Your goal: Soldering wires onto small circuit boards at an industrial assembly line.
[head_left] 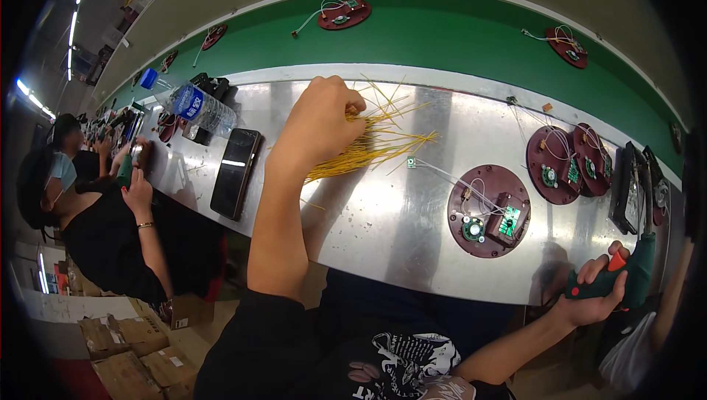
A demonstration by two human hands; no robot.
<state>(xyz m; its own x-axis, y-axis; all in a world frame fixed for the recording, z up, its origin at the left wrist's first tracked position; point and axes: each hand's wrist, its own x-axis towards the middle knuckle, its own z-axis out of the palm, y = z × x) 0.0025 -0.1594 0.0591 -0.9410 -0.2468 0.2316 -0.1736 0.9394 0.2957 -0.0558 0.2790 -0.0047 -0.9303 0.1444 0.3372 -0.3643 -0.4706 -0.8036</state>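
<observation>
While the right hand [600,289] held a green tool [639,275] with an orange trigger at the near right, its fingers clamped around the handle, the left hand [320,120] was over the yellow strands [346,164]. These lay in a loose heap at the far middle of the table [368,242]. The left fingers were curled together; whether they pinched a strand could not be told. To the right of the heap lay a maroon disc [482,205] with a green board [509,220] and pale wires; two more discs [546,153] overlapped farther right. Left of the left hand lay a dark phone [237,172]. Beyond it, a bottle [219,116] bore a blue label [193,103] with white characters. White lettering covered part of the black shirt [412,359].
</observation>
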